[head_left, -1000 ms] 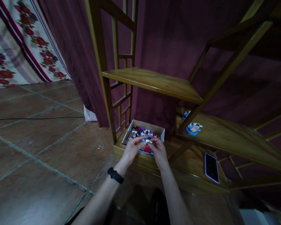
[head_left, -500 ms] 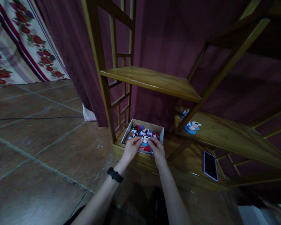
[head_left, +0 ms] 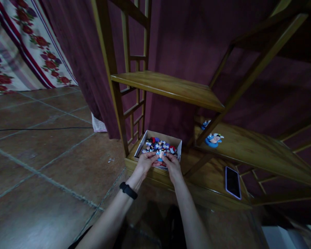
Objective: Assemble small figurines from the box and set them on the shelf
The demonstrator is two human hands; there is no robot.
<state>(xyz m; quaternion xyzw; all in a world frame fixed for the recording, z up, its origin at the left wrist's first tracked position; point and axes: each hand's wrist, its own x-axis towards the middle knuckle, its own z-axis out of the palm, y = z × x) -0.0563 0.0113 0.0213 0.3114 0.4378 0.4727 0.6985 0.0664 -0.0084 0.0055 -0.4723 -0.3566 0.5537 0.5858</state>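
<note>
A small open cardboard box [head_left: 175, 141] sits on the bottom board of a wooden shelf unit and is full of several small colourful figures [head_left: 157, 144]. My left hand [head_left: 145, 162] and my right hand [head_left: 172, 164] meet at the box's near edge. Both pinch one small blue and white figure [head_left: 161, 154] between their fingertips, just above the box. A black band is on my left wrist.
Two blue figures [head_left: 213, 139] lie on the middle shelf board [head_left: 248, 148] to the right. A phone [head_left: 232, 182] lies flat on the bottom board. An upper shelf [head_left: 168, 88] juts out above the box. Dark red curtain hangs behind; tiled floor and a black cable lie left.
My hands have drawn slightly closer together and the small figure between them has turned more upright. The view has shifted a little.
</note>
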